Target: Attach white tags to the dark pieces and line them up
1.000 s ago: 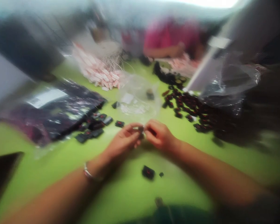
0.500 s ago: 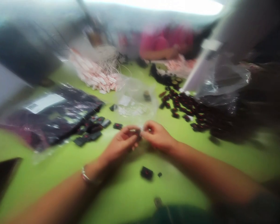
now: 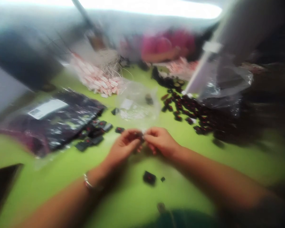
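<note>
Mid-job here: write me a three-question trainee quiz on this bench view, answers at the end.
1. True or false: the bracelet is on the same arm as the left hand.
2. What lies right beside the black block between the forearms?
a) the clear bag
b) a small dark piece
c) a white label
3. Fill in: the pink-and-white pile spreads to the ____ of the clear bag.
Key: 1 true; 2 b; 3 left

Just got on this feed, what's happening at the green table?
The left hand pinches a small dark part, and the right hand's fingertips meet it. Blur hides details. Nearer the person lie a black piece and a tiny one. Beyond the hands is a clear bag.
</note>
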Tool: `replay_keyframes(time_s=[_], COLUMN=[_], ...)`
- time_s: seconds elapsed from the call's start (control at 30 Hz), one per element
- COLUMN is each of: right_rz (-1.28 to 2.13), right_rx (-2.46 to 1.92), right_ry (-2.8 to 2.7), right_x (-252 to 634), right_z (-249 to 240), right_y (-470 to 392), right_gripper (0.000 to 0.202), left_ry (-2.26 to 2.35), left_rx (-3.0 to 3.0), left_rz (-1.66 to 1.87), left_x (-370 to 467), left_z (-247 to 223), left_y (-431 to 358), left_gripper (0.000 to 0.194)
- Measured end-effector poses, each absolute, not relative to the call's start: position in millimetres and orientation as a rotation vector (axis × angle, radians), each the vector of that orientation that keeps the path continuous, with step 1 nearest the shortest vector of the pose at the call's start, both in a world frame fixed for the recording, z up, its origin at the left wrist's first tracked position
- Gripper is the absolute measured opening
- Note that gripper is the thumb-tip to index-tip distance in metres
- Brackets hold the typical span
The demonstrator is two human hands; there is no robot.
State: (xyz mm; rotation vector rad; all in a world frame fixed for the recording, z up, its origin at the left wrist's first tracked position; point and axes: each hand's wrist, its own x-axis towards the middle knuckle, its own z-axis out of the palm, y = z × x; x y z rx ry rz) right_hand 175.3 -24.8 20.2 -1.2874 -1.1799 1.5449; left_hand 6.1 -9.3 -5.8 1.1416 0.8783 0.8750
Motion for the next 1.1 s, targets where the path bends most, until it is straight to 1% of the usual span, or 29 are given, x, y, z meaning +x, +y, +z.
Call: replay_keyframes(time_s=[0.17,0.3,0.4,0.5,0.57,0.73,0.9,1.0,1.1], right_rz=[1.514,1.422,1.407,1.516,1.567,1.537,1.503,1.402,1.137], right_rx=[-1.292,-1.360,-1.415,-1.434,-1.398,-1.275,-1.313,-1.373,-1.406], right_ry=[-1.222,-1.331,-1.416,-1.450,-1.422,-1.307,-1.327,-1.428,-1.557], right_x=[175.3,173.3,174.5,179.2,182.1,180.3,177.0,176.4,173.9], right_z=[15.2,7.2,5.8,9.8,12.9,15.0,13.3,8.8,3.3], right_y=[-25.3,-20.1,-13.9,-11.3,-12.5,-17.9,-18.8,-17.3,-15.1], right_gripper=[0.012,0.012,0.015,0.015,0.013,0.013,0.012,0.010,0.012], left_ry=[0.916,0.994,1.027,0.963,0.881,0.779,0.785,0.803,0.864], left_rx=[1.219,1.295,1.396,1.412,1.311,1.056,1.048,1.114,1.181], left_rz=[0.902,0.920,0.935,0.897,0.857,0.852,0.868,0.885,0.932], left_x=[8.9,9.6,8.4,7.0,6.5,5.9,5.9,7.9,10.8], left_z=[-4.3,-7.9,-11.3,-12.9,-12.7,-13.0,-12.9,-11.4,-9.6], left_y=[-11.9,-13.3,-13.1,-10.7,-8.4,-5.4,-6.3,-8.1,-10.8], left_gripper=[0.030,0.025,0.022,0.022,0.024,0.033,0.032,0.030,0.026])
